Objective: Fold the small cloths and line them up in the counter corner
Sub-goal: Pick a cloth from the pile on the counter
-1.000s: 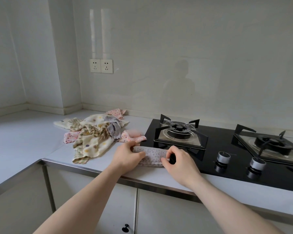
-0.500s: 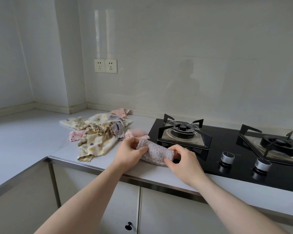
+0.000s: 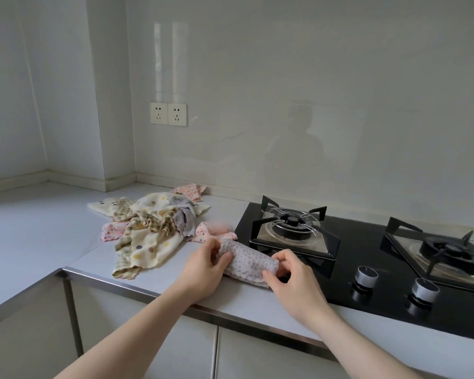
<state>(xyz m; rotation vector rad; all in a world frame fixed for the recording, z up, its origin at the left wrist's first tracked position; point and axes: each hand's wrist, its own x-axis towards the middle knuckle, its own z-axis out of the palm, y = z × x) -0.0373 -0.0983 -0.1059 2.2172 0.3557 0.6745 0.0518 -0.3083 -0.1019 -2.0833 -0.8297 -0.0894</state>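
Centre frame: left hand [image 3: 203,265] and right hand [image 3: 290,280] pinch ends of folded grey dotted cloth [image 3: 248,262]. Folding step; next, likely carry to corner, upper left.

Right burner [image 3: 449,248] cut off at frame edge; grey dotted cloth's [image 3: 251,262] ends hidden under both hands.

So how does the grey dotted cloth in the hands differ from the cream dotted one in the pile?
The grey dotted cloth is folded into a narrow band; the cream dotted cloth lies crumpled. The grey one is gripped by the left hand and right hand; the cream one is untouched. Both have wavy edges.
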